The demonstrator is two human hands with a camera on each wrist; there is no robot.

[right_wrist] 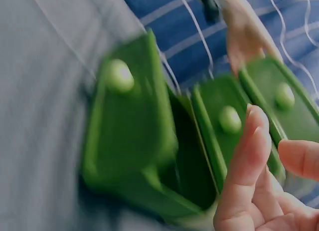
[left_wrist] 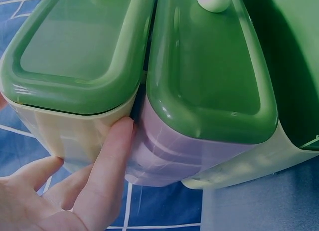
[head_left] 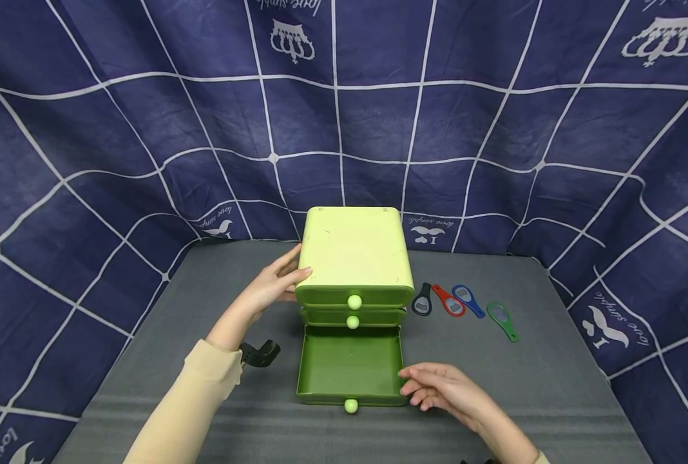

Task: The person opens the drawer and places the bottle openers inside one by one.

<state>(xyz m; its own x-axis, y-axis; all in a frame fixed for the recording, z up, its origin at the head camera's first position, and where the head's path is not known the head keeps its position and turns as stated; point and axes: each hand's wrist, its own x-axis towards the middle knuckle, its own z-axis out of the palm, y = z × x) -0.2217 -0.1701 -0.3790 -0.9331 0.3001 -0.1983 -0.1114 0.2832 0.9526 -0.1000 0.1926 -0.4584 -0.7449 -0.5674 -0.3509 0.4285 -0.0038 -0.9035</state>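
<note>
A small drawer cabinet (head_left: 352,248) with a pale yellow-green top stands on the grey table. Its upper drawer (left_wrist: 75,56) and middle drawer (left_wrist: 209,66) are pushed in, while the bottom drawer (head_left: 321,399) is pulled out with nothing inside. My left hand (head_left: 271,283) rests against the cabinet's left side near the top, its fingers (left_wrist: 107,171) touching the side wall. Beside the pulled-out drawer's right front corner, my right hand (head_left: 445,390) hovers with loosely bent fingers and holds nothing. Whether a fingertip touches the drawer rim cannot be told.
Right of the cabinet lie bottle openers: black (head_left: 421,301), red (head_left: 453,304), blue (head_left: 467,298) and green (head_left: 500,316). A dark blue curtain (head_left: 373,122) with white lines hangs behind and around the table (head_left: 251,412). A black device (head_left: 259,354) sits at the left wrist.
</note>
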